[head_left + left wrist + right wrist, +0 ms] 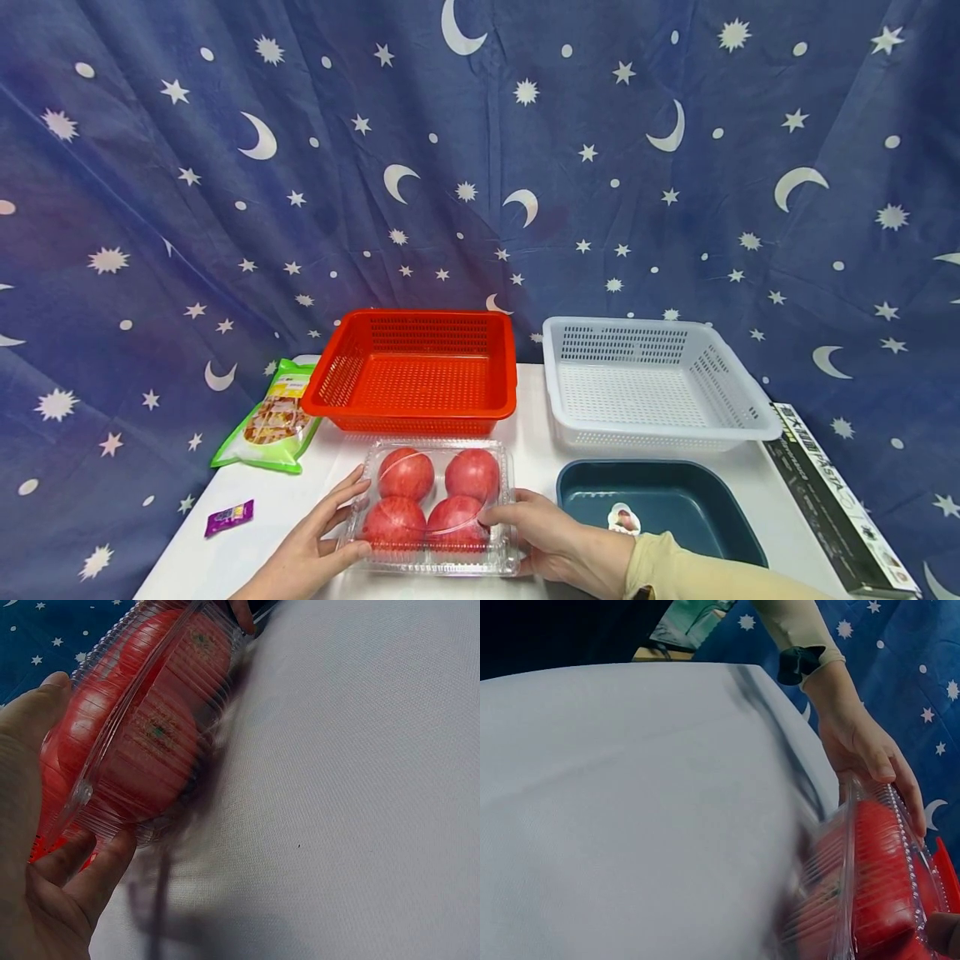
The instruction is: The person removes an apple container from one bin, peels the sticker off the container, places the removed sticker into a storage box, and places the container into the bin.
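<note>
A clear plastic clamshell box (506, 477) with several red apples (406, 475) inside stands at the front middle of the white table. My left hand (315, 537) holds its left side; in the left wrist view the thumb lies along one side of the box (112, 724) and the fingers are at its lower end. My right hand (551, 533) grips the right side, with the thumb over the lid and the other fingers partly hidden. The lid lies over the apples. In the right wrist view, the left hand (862, 746) touches the far end of the box.
Behind the box stands a red basket (506, 400), with a white basket (573, 429) to its right. A dark teal tray (667, 468) bearing a small sticker sits at right, beside a long black-and-white box (840, 500). At left lie a green snack bag (277, 421) and a purple packet (229, 518).
</note>
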Tool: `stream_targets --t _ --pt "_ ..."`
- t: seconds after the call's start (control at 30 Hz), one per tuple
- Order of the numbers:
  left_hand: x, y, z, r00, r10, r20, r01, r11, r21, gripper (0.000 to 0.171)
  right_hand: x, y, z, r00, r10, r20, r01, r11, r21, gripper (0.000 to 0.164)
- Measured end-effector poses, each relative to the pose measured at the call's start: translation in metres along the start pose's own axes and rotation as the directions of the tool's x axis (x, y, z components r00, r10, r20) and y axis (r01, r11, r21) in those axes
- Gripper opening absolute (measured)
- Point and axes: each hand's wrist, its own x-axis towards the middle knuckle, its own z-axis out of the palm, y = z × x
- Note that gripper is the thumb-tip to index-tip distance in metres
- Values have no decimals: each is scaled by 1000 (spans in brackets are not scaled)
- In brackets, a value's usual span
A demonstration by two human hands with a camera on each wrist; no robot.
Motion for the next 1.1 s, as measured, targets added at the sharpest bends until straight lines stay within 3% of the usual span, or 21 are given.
stream_targets --t 0.67,0.87,1.1 --pt "0 -1 0 999 -35 -14 34 999 -37 70 2 -1 4 1000 -11 20 10 1000 29 76" --pt "0 -4 -1 1000 0 -24 0 1000 -21 71 2 -2 4 1000 2 9 -3 999 36 77" --pt "0 -5 -2 1000 -4 -22 4 1000 -17 70 3 1 8 994 -69 84 59 992 114 74"
